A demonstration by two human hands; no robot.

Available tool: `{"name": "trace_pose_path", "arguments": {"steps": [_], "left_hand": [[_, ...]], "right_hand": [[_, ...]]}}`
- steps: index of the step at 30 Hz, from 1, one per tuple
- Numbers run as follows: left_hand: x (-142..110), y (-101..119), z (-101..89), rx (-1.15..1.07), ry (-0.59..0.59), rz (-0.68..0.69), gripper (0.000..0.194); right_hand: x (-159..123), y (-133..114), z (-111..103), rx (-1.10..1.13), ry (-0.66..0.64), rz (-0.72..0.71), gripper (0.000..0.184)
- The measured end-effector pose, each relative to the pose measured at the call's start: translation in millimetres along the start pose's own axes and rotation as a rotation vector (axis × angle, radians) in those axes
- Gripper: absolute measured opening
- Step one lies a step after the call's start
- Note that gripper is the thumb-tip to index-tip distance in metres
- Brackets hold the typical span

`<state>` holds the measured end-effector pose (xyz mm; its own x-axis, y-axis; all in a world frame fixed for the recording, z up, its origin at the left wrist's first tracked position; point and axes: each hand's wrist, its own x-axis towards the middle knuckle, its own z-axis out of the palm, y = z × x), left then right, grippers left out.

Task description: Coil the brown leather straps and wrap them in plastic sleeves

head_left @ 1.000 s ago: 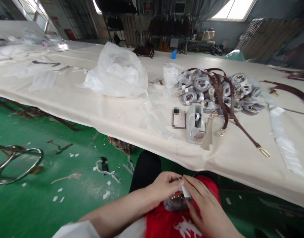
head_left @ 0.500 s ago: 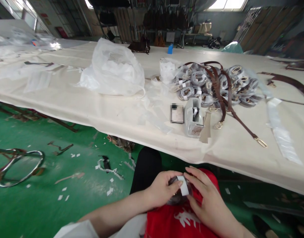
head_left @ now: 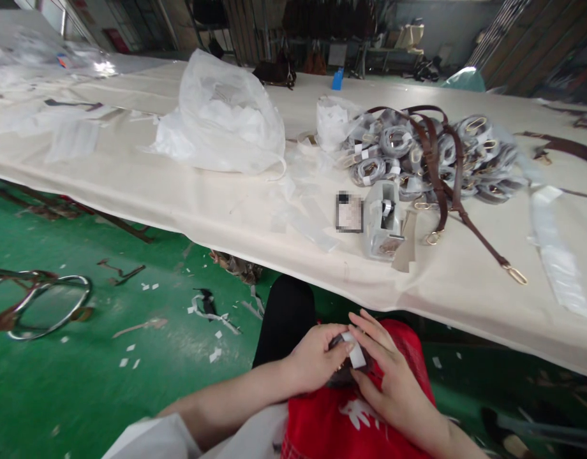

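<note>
Over my lap is a coiled strap [head_left: 340, 377], dark and wrapped in clear plastic, with a white band [head_left: 356, 355] across its upper side. My left hand [head_left: 318, 357] grips the coil from the left, its thumb on the edge of the white band. From the right, my right hand [head_left: 380, 362] closes around the same coil, fingertips along the top and thumb at the lower edge. The underside of the coil is hidden by the hands. On the table ahead, a heap of similar wrapped strap coils [head_left: 395, 141] lies beneath loose brown leather straps [head_left: 431, 169].
A tape dispenser [head_left: 383, 223] stands near the table's front edge, beside a small blurred-out flat item [head_left: 349, 212]. A large translucent plastic bag [head_left: 231, 121] sits further left. Clear plastic sleeves [head_left: 561, 255] lie at the right. A metal ring-shaped frame [head_left: 49, 306] is low on the left.
The view has shifted slightly, so the table appears higher and further right. Both hands stay on the coil; the right fingers have moved a little across the white band.
</note>
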<state>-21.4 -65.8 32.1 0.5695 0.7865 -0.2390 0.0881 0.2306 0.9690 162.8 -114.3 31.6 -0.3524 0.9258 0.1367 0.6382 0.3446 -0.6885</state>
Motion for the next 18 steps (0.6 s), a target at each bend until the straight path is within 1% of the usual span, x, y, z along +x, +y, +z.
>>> {"name": "trace_pose_path", "arguments": {"steps": [3,5,7,9,11,13,16,18], "left_hand": [[2.0,-5.7,0.4,-0.229,0.032,-0.100,0.036],[3.9,-7.9,-0.1,-0.342,0.053,-0.156,0.040],[5.6,-6.9,-1.5,-0.367,0.071,-0.172,0.042],[6.9,-2.4,-3.6,-0.347,0.076,-0.160,0.037],[7.8,3.4,-5.7,-0.286,0.045,-0.130,0.031],[8.5,7.3,-6.7,-0.148,-0.016,-0.092,0.028],[9.6,7.4,-5.6,0.146,-0.078,-0.052,0.024],[10.0,6.0,-3.7,0.264,-0.088,-0.040,0.025]], "right_hand": [[2.4,6.2,-0.3,-0.076,-0.029,-0.012,0.060],[2.6,11.7,-2.5,-0.162,-0.021,-0.041,0.050],[2.4,16.6,-5.0,-0.237,0.015,-0.089,0.039],[3.2,19.2,-8.0,-0.272,0.046,-0.129,0.031],[7.0,18.8,-13.0,-0.251,0.050,-0.133,0.026],[14.6,15.7,-21.6,-0.187,0.021,-0.094,0.020],[31.9,8.7,-40.9,-0.093,-0.087,0.032,0.017],[44.1,4.4,-53.9,-0.036,-0.178,0.118,0.018]]}}
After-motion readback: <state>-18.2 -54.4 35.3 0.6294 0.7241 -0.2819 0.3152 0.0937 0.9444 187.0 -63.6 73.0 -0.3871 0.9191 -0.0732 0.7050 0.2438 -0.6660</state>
